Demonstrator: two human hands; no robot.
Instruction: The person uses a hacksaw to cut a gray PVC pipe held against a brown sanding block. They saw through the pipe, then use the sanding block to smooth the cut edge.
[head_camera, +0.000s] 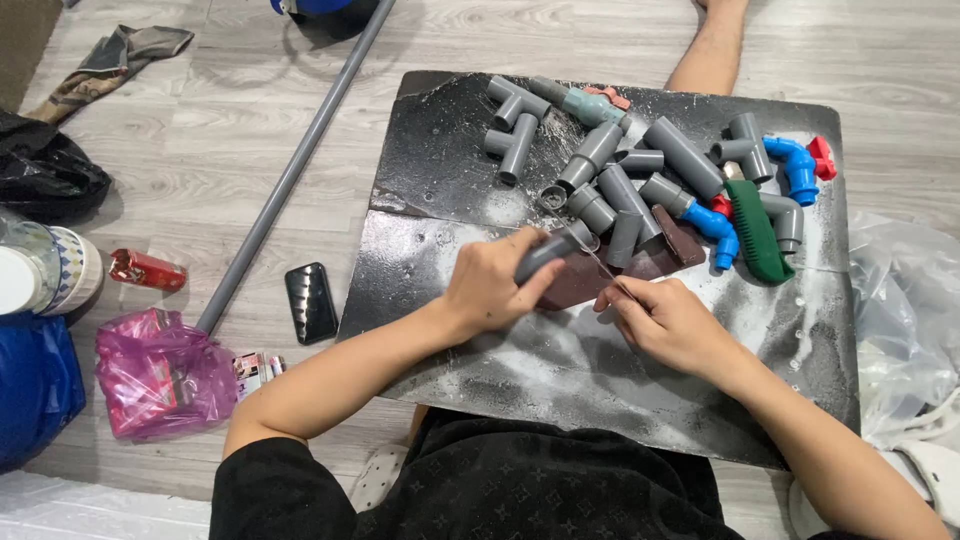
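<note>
My left hand (492, 283) grips a short grey pipe piece (550, 252) over a dark, dusty work board (430, 190). My right hand (665, 322) pinches the edge of a brown sheet of sandpaper (585, 282) that lies under the pipe piece. Just beyond my hands lies a pile of grey pipe fittings (610, 165), tees and elbows, with blue fittings (715, 225) and a green brush (757, 232) beside them.
A long grey pipe (290, 170) lies on the wooden floor to the left, with a black phone (311, 302), a red can (147, 270) and a pink bag (160, 375). Clear plastic (900, 330) sits at the right. A bare leg (712, 50) of mine reaches past the board.
</note>
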